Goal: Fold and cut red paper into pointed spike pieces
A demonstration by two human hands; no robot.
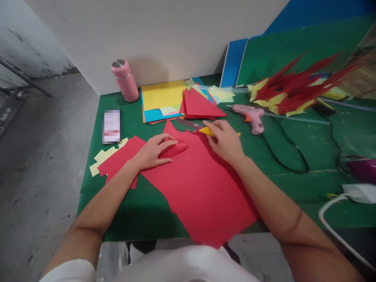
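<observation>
A large red sheet of paper (205,184) lies in front of me, its near corner reaching past the table's front edge. My left hand (157,150) rests on its upper left part, fingers spread, beside a raised red fold (179,148). My right hand (225,139) is closed around a yellow utility knife (207,131) near the sheet's top edge. The knife's blade (186,123) is out and points left. Left of the sheet, red paper strips (120,158) lie over pale yellow pieces (101,156).
Behind the sheet are red paper triangles (199,103) and stacked coloured paper (161,94). A pink bottle (126,82) and a phone (112,126) stand at left. At right lie a pink glue gun (249,115) with a cord, red-yellow paper flames (293,86) and a white plug (360,193).
</observation>
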